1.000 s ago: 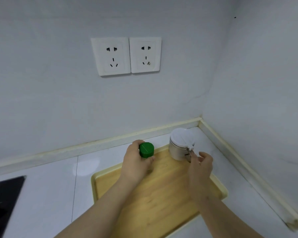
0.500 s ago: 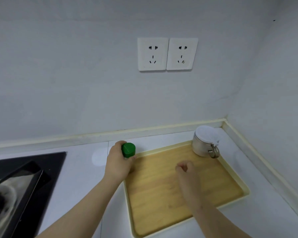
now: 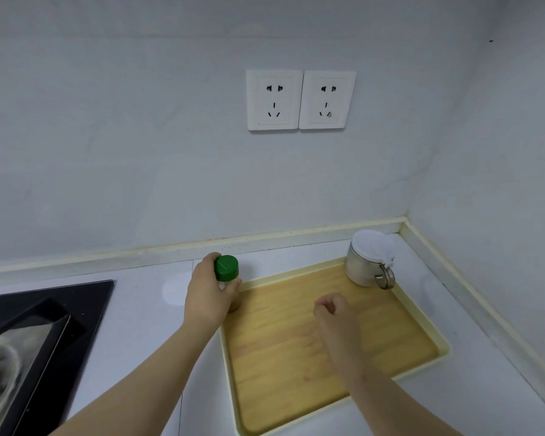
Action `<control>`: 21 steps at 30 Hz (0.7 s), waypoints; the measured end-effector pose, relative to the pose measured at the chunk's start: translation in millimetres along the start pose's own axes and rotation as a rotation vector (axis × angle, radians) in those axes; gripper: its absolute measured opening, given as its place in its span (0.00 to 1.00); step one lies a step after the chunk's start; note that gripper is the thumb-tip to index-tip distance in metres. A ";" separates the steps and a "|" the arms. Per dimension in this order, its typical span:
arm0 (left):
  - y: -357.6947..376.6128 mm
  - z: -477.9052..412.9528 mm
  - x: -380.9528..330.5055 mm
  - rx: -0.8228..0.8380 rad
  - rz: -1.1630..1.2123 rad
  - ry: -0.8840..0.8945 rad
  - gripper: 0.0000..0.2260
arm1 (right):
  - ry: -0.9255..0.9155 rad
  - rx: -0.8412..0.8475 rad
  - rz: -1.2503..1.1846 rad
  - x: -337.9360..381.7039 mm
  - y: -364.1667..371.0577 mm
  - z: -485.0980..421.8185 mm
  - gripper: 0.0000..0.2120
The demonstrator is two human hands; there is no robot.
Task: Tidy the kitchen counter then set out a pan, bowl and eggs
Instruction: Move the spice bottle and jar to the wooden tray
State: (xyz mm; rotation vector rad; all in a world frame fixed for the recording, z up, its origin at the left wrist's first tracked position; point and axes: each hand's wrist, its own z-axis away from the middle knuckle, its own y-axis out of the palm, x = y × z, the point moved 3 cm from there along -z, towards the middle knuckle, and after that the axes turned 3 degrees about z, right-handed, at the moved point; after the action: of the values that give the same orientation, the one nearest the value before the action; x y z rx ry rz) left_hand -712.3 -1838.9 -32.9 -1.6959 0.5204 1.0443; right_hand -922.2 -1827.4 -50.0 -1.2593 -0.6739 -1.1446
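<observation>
A wooden tray (image 3: 296, 366) with a cream rim lies on the white counter. My left hand (image 3: 206, 298) is wrapped around a small jar with a green lid (image 3: 226, 268), held at the tray's far left corner. In the tray's far right corner stands a metal canister (image 3: 361, 270) with a white lid and a ring handle. My right hand (image 3: 335, 316) hovers over the middle of the tray, fingers loosely curled, holding nothing.
A black stove top (image 3: 76, 313) with a metal pan's edge (image 3: 0, 372) sits at the left. Two wall sockets (image 3: 299, 100) are on the back wall. The counter ends in a corner at the right, edged by a cream backsplash strip (image 3: 453, 297).
My right hand let go of the canister and drew back over the tray. The view swung left, bringing the stove into sight. My left hand keeps hold of the green-lidded jar.
</observation>
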 end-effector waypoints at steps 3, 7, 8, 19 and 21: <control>-1.5 3.8 1.4 -0.005 0.039 -0.049 0.28 | 0.033 0.036 -0.023 -1.6 6.5 2.8 0.07; -3.6 12.0 7.0 0.023 0.070 -0.106 0.36 | 0.036 0.051 -0.032 -0.4 12.9 8.2 0.08; -4.7 16.2 9.7 0.027 0.043 -0.145 0.37 | 0.030 0.055 -0.031 0.7 13.2 9.7 0.08; 12.8 48.0 30.1 0.515 -0.395 -0.390 0.07 | 0.039 0.063 0.016 -4.0 6.4 14.2 0.07; 19.6 43.1 29.8 0.495 -0.400 -0.380 0.07 | 0.057 0.047 0.021 -7.2 2.9 11.2 0.07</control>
State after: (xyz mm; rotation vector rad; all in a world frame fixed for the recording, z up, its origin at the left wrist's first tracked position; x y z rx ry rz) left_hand -728.1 -1802.6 -72.3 -1.0710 0.1587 0.8285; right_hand -919.8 -1815.0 -55.0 -1.1872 -0.6407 -1.1366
